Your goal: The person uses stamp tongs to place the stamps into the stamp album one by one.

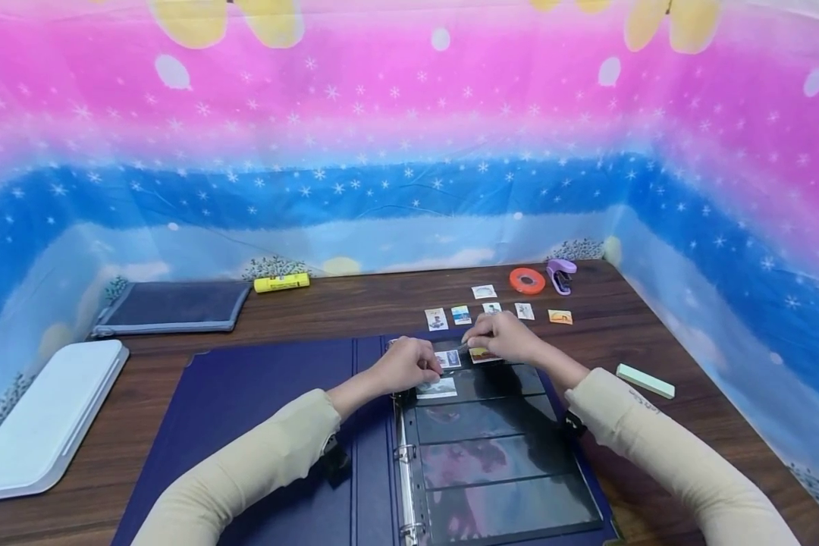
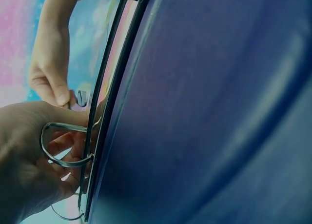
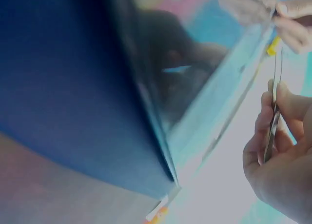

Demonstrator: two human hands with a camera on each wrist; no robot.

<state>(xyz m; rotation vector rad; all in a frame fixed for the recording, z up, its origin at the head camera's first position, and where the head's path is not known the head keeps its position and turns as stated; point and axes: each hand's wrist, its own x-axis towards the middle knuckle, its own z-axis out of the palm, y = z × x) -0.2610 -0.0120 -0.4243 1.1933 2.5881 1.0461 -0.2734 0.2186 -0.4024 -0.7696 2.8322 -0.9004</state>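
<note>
A navy ring binder (image 1: 266, 425) lies unfolded on the table, with a black stamp page (image 1: 505, 425) of clear pockets on its metal rings (image 2: 66, 145). My right hand (image 1: 508, 339) holds metal tweezers (image 3: 274, 112), their tips over the page's top row. Thumb and fingers of my left hand (image 1: 406, 365) pinch the clear pocket edge near the rings; the exact grip is partly hidden. Stamps in the upper pockets include a bluish one (image 1: 448, 359) between the hands, a yellow-brown one (image 1: 483, 355) under the right hand, and a grey one (image 1: 438, 388) below.
Several loose stamps (image 1: 435, 319) lie beyond the binder. Behind them are red tape (image 1: 527, 280) and a purple stapler (image 1: 561, 276). A pale green eraser-like block (image 1: 645, 381) sits right; a glue stick (image 1: 282, 283), mesh pouch (image 1: 174, 307) and white case (image 1: 51, 417) sit left.
</note>
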